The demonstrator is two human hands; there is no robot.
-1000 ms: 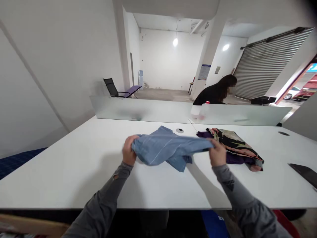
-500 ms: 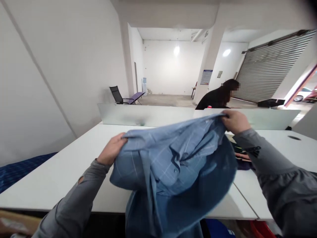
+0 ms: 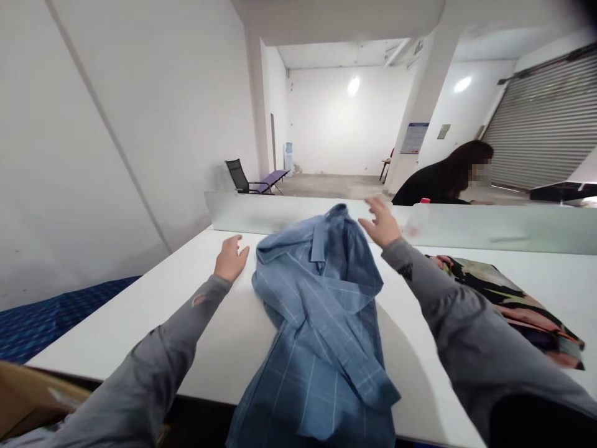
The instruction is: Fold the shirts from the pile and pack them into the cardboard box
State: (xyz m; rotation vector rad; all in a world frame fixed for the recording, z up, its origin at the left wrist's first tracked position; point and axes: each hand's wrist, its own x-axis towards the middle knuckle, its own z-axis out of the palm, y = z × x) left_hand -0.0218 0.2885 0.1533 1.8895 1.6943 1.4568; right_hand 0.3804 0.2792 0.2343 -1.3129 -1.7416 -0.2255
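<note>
A blue checked shirt (image 3: 321,311) lies on the white table (image 3: 219,348), its collar toward the far side. One sleeve crosses its front, and the lower end hangs over the near table edge. My left hand (image 3: 232,257) hovers just left of the shirt with fingers apart, holding nothing. Close to the collar on the right, my right hand (image 3: 380,221) is raised with spread fingers, also free of the cloth.
A patterned dark garment (image 3: 517,298) lies on the table at right. A frosted divider (image 3: 280,214) runs along the back, with a person in black (image 3: 443,174) behind it. A cardboard box (image 3: 32,398) is at lower left, near blue fabric (image 3: 69,314).
Both hands have let go of the shirt, which has come down from the air onto the table. The view has turned slightly, showing more of the patterned garment.
</note>
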